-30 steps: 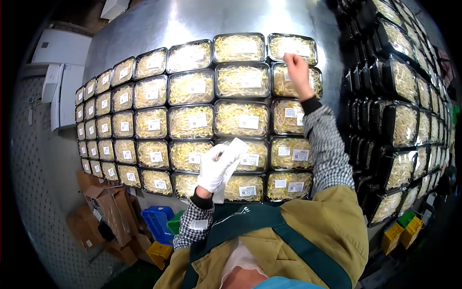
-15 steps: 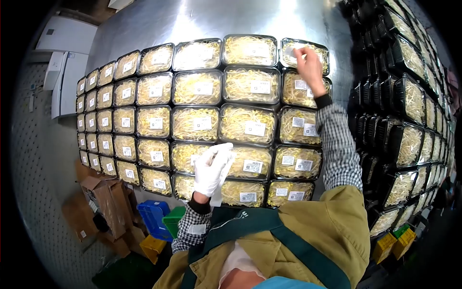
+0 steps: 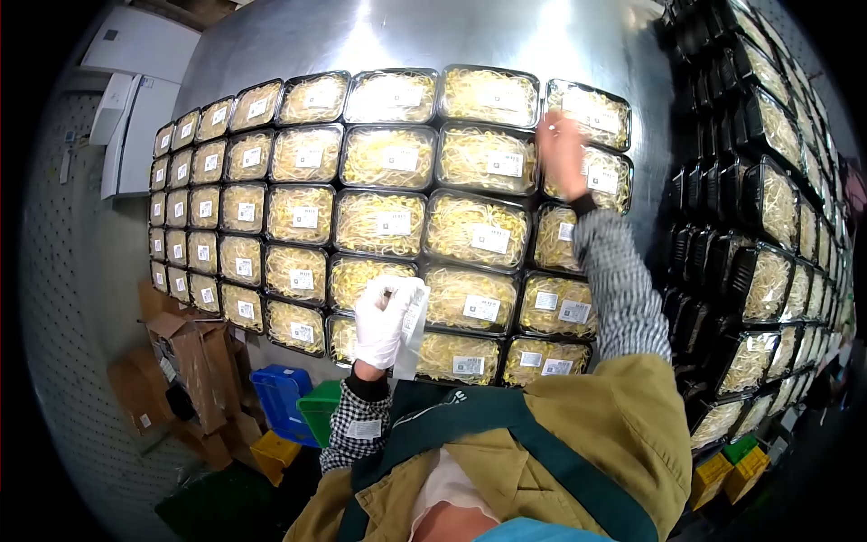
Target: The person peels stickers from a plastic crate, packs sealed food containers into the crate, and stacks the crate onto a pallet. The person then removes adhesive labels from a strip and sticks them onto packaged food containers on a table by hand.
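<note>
My left hand (image 3: 379,321), in a white glove, is closed around a white strip of labels (image 3: 411,330) that hangs down towards my apron. It is over the near rows of clear-lidded black trays of bean sprouts. My bare right hand (image 3: 562,154) is smeared by motion, so its fingers cannot be read. It hovers at the left side of the rightmost column, between the far tray of sprouts (image 3: 591,116) and the second tray (image 3: 607,178). White labels show on both lids. The nearest tray in that column (image 3: 546,359) bears two labels.
Several rows of labelled sprout trays (image 3: 307,154) cover much of the metal table (image 3: 406,32). Tall stacks of filled trays (image 3: 763,280) stand on the right. Cardboard boxes (image 3: 199,370), a blue crate (image 3: 284,402) and a green crate (image 3: 321,411) sit below the table's near left edge.
My right hand has drawn back from the far right tray, towards me and slightly left. My left hand has turned, exposing more of the label strip. The camera view has shifted slightly.
</note>
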A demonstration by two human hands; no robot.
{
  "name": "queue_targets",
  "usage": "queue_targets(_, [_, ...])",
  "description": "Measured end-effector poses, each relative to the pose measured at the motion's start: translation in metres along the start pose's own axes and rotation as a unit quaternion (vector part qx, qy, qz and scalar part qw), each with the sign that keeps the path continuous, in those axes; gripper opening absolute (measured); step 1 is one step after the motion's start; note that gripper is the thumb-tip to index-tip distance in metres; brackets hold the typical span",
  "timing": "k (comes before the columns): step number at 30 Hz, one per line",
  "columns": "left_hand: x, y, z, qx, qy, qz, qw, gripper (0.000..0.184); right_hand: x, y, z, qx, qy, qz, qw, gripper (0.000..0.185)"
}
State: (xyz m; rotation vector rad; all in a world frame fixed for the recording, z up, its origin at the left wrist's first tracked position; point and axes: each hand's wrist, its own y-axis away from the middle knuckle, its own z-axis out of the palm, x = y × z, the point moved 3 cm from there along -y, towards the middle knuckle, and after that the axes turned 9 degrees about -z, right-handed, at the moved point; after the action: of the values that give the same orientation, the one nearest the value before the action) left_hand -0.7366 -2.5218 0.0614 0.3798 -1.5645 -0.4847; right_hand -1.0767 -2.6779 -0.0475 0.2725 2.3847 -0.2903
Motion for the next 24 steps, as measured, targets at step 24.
queue_targets(24, [-0.001,0.065,-0.062,-0.001,0.046,-0.133,0.99,0.007,-0.061,-0.073,0.08,0.135,0.145,-0.149,0.969,0.038])
